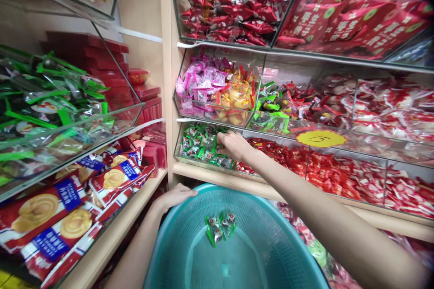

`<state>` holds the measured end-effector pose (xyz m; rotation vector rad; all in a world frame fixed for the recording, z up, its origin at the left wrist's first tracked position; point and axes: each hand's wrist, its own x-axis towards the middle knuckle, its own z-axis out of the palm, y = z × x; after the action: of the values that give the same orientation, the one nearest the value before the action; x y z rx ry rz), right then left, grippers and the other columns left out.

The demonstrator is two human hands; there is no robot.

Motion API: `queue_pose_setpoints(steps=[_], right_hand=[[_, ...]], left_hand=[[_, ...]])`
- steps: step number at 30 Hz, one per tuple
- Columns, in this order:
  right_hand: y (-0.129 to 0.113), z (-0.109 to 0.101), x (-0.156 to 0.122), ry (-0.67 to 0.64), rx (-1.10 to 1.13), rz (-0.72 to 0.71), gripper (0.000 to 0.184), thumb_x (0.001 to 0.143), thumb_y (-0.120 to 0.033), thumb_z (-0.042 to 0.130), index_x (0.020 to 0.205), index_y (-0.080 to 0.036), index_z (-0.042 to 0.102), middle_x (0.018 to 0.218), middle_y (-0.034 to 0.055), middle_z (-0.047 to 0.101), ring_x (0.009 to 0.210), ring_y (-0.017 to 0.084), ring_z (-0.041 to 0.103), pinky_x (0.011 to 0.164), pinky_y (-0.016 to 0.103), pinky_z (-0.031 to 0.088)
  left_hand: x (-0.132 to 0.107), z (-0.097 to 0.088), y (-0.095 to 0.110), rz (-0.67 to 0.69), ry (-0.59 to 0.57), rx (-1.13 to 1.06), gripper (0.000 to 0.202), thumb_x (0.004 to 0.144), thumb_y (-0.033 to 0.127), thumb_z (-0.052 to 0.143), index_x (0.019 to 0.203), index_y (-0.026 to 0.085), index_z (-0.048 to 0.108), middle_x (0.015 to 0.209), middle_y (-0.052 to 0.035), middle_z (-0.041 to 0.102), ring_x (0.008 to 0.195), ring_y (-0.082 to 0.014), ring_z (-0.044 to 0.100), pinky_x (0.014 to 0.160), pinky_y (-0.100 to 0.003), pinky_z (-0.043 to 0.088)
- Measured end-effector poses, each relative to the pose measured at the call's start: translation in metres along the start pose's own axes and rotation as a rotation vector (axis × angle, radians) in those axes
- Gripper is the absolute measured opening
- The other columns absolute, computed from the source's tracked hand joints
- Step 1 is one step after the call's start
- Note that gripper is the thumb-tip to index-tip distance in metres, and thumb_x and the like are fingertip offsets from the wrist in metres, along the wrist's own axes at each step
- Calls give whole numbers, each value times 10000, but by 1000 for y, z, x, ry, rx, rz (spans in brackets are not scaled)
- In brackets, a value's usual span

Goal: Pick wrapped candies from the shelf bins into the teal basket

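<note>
My left hand [176, 196] is closed on the far left rim of a teal plastic basket [271, 239]. A few small candies in clear and green wrappers [219, 226] lie on the basket's far inner side. Beyond the basket, my right hand [233, 144] reaches into a low clear bin holding many green-wrapped candies [198, 142]. Its fingers are curled and pinched at the candies near the bin's right side. The fingertips are partly hidden, so how many candies they grip cannot be seen.
Red-wrapped sweets [325, 167] fill the neighbouring low bins. Above are bins with pink packets [203, 76] and red bags [352, 18]. A yellow price tag [322, 138] hangs in front. On the left shelf lie cookie packs [44, 207] and green-edged packets [50, 95]. A wooden post [167, 67] divides the shelves.
</note>
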<state>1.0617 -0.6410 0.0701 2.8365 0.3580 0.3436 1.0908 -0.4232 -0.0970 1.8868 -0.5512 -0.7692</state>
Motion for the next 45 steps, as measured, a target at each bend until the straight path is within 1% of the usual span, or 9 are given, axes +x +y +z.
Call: queue_pose_setpoints(steps=[6, 10, 12, 15, 19, 28, 38, 41, 45], right_hand=[[1, -1, -9, -2, 33, -12, 216, 782, -281, 618, 945, -188, 511, 977, 79, 652, 924, 254, 524, 703, 325, 354], [-3, 8, -12, -3, 18, 9, 217, 792, -266, 595, 967, -169, 512, 989, 105, 642, 928, 266, 520, 691, 329, 352], [-3, 12, -15, 10, 20, 17, 203, 801, -263, 578, 966, -163, 515, 986, 108, 638, 926, 267, 516, 683, 326, 346], [-3, 14, -20, 26, 46, 7, 188, 817, -269, 558, 965, -163, 515, 973, 101, 634, 917, 253, 507, 690, 318, 332], [-2, 12, -25, 32, 60, -9, 184, 824, -271, 554, 967, -164, 511, 968, 95, 628, 908, 240, 495, 691, 309, 314], [0, 17, -30, 85, 101, -17, 195, 813, -285, 577, 956, -171, 508, 940, 80, 632, 876, 227, 493, 678, 297, 318], [-11, 17, -63, 215, 348, -31, 180, 859, -292, 505, 1007, -189, 491, 968, 64, 602, 882, 204, 471, 726, 301, 358], [-21, 27, -89, 250, 491, -20, 216, 851, -343, 515, 1006, -197, 483, 935, 59, 592, 850, 197, 483, 732, 300, 379], [-36, 62, -128, 124, 584, -11, 205, 847, -335, 517, 996, -200, 480, 939, 66, 593, 872, 201, 500, 764, 322, 400]], left_hand=[[-1, 3, 2, -32, -17, -60, 458, 642, 597, 613, 603, 140, 626, 537, 23, 556, 503, -119, 455, 501, -220, 321], [-4, 5, 11, -30, -7, -158, 466, 699, 592, 574, 831, 158, 682, 778, -31, 677, 716, -178, 591, 630, -242, 429], [-4, 6, 14, 17, -26, -194, 467, 714, 565, 579, 943, 169, 671, 898, -37, 687, 830, -192, 604, 721, -256, 447], [-1, 7, 14, 78, -93, -178, 474, 700, 518, 625, 998, 151, 651, 948, -41, 685, 860, -197, 603, 765, -279, 452], [2, 9, 10, 114, -95, -134, 486, 715, 519, 610, 1004, 131, 641, 973, -50, 679, 871, -204, 600, 759, -288, 457], [0, 7, 13, 67, -53, -73, 514, 706, 566, 589, 972, 132, 661, 928, -48, 685, 832, -203, 601, 705, -271, 457], [0, 8, 12, 69, -17, -59, 487, 681, 572, 601, 898, 143, 680, 795, -22, 681, 755, -196, 591, 633, -253, 439], [0, 8, 12, 60, -4, -52, 487, 677, 564, 609, 889, 132, 681, 768, -28, 676, 745, -198, 588, 626, -256, 438], [2, 8, 9, 74, -25, -57, 499, 689, 565, 596, 907, 124, 676, 782, -32, 674, 723, -185, 586, 617, -251, 438]])
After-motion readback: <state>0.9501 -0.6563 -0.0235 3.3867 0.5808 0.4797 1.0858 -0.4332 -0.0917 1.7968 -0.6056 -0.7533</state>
